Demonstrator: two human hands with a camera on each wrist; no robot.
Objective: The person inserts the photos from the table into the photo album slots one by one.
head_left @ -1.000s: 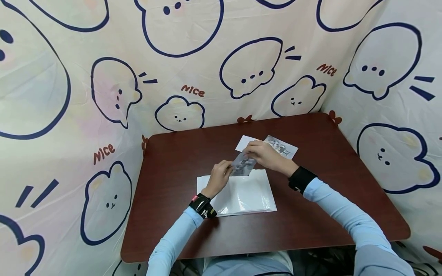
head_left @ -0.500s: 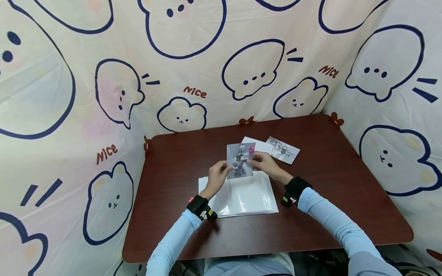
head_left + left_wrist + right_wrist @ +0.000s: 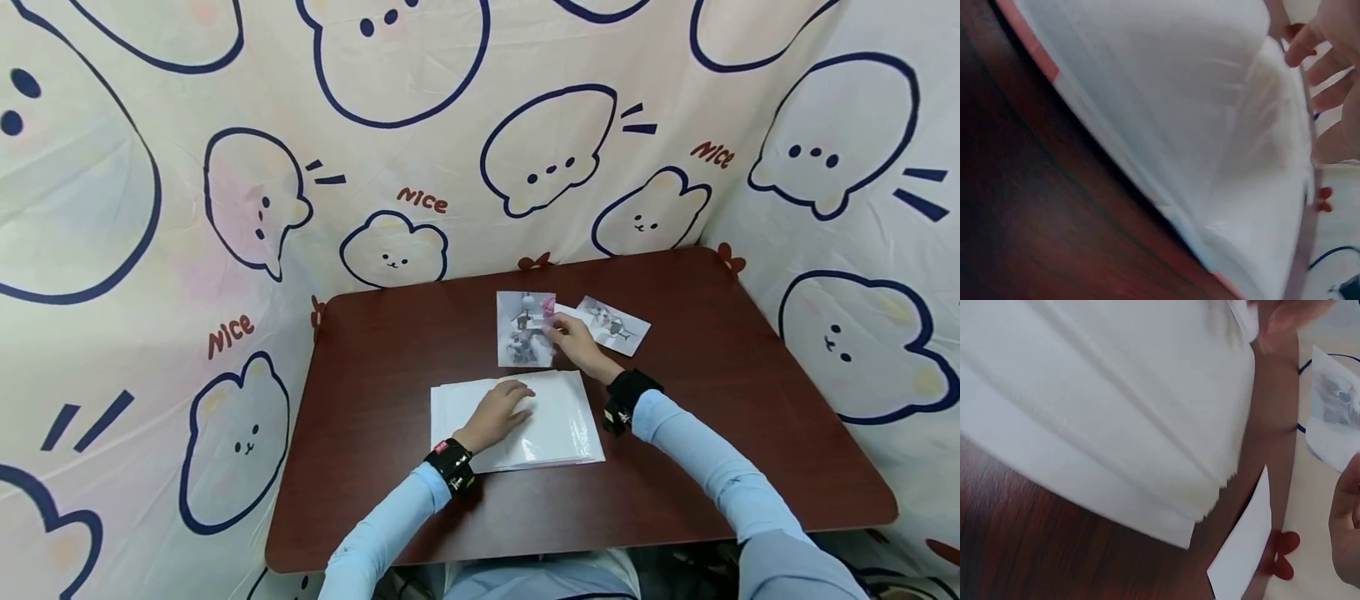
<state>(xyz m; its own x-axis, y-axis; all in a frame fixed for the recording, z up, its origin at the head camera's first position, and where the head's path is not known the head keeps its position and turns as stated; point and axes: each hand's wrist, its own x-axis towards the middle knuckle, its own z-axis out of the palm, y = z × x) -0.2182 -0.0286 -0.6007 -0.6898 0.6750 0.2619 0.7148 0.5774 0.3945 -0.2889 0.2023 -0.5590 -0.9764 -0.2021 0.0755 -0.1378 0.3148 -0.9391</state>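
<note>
My right hand pinches the right edge of a grey picture card with a pink patch at its top right corner. The card is held up just beyond a stack of white, glossy plastic-covered pages. In the right wrist view, part of the card shows above the thumb side of that hand. Over the upper middle of the pages is my left hand, holding nothing. Its fingers are spread and loosely bent in the left wrist view, close over the top sheet.
Behind the right hand, a second picture card lies on the brown table, overlapping a white card. A cartoon-printed cloth hangs along the table's back and sides.
The grey picture card has been turned to face me, then moved away toward the back. My left hand has let go of it and come down over the white pages.
</note>
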